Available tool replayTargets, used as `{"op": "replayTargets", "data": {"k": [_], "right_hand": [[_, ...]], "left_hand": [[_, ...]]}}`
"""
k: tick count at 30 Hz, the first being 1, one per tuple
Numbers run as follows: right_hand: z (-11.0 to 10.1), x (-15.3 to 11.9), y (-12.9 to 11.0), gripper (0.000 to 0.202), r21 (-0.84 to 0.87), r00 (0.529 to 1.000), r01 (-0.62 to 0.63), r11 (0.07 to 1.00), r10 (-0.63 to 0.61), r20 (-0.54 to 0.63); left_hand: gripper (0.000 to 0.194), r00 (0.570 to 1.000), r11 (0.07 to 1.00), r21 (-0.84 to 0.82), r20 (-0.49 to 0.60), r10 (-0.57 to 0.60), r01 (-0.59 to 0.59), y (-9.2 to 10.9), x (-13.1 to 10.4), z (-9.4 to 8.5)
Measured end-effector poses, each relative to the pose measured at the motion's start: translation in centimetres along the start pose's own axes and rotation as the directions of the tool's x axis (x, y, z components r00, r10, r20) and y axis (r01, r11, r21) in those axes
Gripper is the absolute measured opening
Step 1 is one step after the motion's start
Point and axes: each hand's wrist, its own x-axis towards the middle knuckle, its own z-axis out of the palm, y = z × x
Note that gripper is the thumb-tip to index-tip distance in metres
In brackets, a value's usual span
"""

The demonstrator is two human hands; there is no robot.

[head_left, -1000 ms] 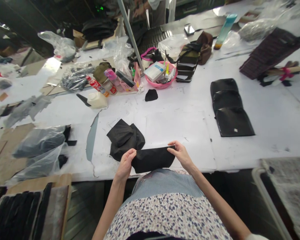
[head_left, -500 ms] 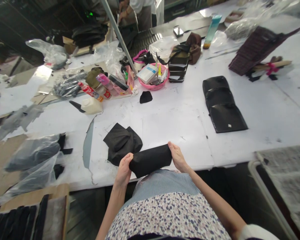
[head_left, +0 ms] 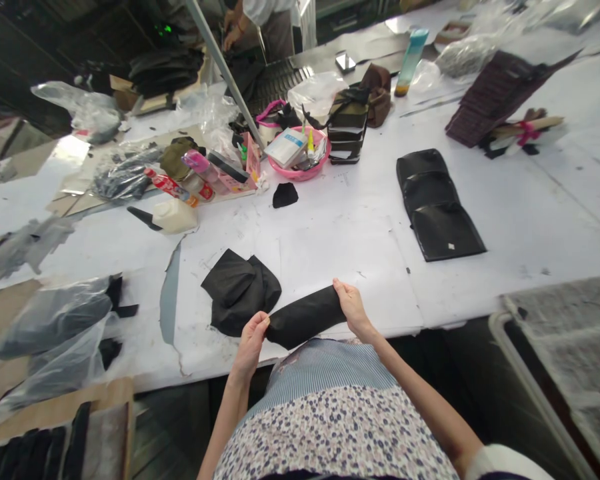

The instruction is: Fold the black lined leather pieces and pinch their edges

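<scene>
1. So the person has a black strip (head_left: 305,319) of cloth up at the near edge of the table (head_left: 340,247), in front of the apron (head_left: 325,363). Going by the pink bowl (head_left: 307,175) as landmark, the strip is well apart from it on the near side

2. Left hand (head_left: 253,337) has the strip's left end pinched between thumb and fingers, so that grip is closed on cloth. It's nearer than the bowl and a bit to its left

3. Right hand (head_left: 351,308) holds the other end, thumb on top, nearer than the bowl and a bit to its right. The strip stretches between the two hands, right end farther from the body; can't tell how the fingers under it sit

4. A crumpled black heap (head_left: 237,293) lies on the near-left side of the bowl, right beside the left hand

5. Small black scrap (head_left: 285,195) is just on the near side of the bowl. White jug (head_left: 174,217) and red bottle (head_left: 170,186) are off to its left

6. Black folder (head_left: 443,210) lies flat, right of the bowl and nearer. Phone (head_left: 345,62) is beyond the bowl, and another person's hand (head_left: 233,32) shows farther back, left of the bowl, too blurry to read
</scene>
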Motion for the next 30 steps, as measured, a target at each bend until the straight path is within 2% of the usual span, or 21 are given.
{"op": "replayTargets", "data": {"k": [3, 5, 7, 9, 10, 12, 15, 18, 21, 27, 30], "right_hand": [[-0.1, 0.1, -0.2, 0.052, -0.135, 0.996, 0.086, 0.987, -0.084, 0.022], [0.0, 0.1, -0.2, 0.052, -0.216, 0.990, 0.139, 0.966, -0.134, 0.037], [0.3, 0.0, -0.2, 0.052, -0.285, 0.982, 0.187, 0.940, -0.177, 0.058], [0.7, -0.2, -0.2, 0.052, -0.353, 0.973, 0.230, 0.907, -0.216, 0.080], [0.9, -0.4, -0.1, 0.052, -0.385, 0.968, 0.251, 0.888, -0.236, 0.086], [1.1, -0.6, -0.1, 0.053, -0.441, 0.957, 0.286, 0.851, -0.277, 0.086], [1.2, -0.7, -0.2, 0.054, -0.502, 0.939, 0.321, 0.803, -0.339, 0.059], [0.8, -0.6, -0.3, 0.054, -0.538, 0.931, 0.330, 0.776, -0.362, 0.049], [0.4, -0.2, -0.2, 0.054, -0.546, 0.939, 0.309, 0.778, -0.340, 0.048], [-0.5, 0.4, 0.7, 0.053, -0.444, 0.965, 0.250, 0.861, -0.257, 0.043], [-0.8, 0.5, 0.7, 0.051, -0.323, 0.974, 0.221, 0.920, -0.191, 0.123]], "left_hand": [[0.024, 0.998, 0.969, 0.240, 0.046, 0.048, -0.058, 0.9, 0.3, -0.6], [0.024, 0.988, 0.889, 0.431, 0.085, 0.133, -0.156, 1.8, 0.5, 0.0], [0.023, 0.963, 0.751, 0.604, 0.141, 0.230, -0.268, 2.5, 0.7, 1.4], [0.025, 0.929, 0.610, 0.707, 0.200, 0.313, -0.357, 2.6, 1.1, 3.3], [0.025, 0.914, 0.560, 0.733, 0.222, 0.339, -0.385, 2.5, 1.4, 4.2], [0.026, 0.902, 0.520, 0.749, 0.250, 0.351, -0.410, 1.9, 1.9, 5.7], [0.037, 0.910, 0.568, 0.714, 0.270, 0.314, -0.408, 0.8, 2.8, 6.5], [0.043, 0.926, 0.663, 0.647, 0.282, 0.252, -0.377, 0.1, 3.4, 6.1], [0.044, 0.941, 0.720, 0.615, 0.288, 0.175, -0.322, 0.1, 3.7, 5.7], [0.043, 0.953, 0.742, 0.613, 0.281, 0.116, -0.271, -0.1, 3.7, 4.9], [0.044, 0.960, 0.751, 0.611, 0.258, 0.110, -0.250, -0.4, 3.6, 4.6]]}}
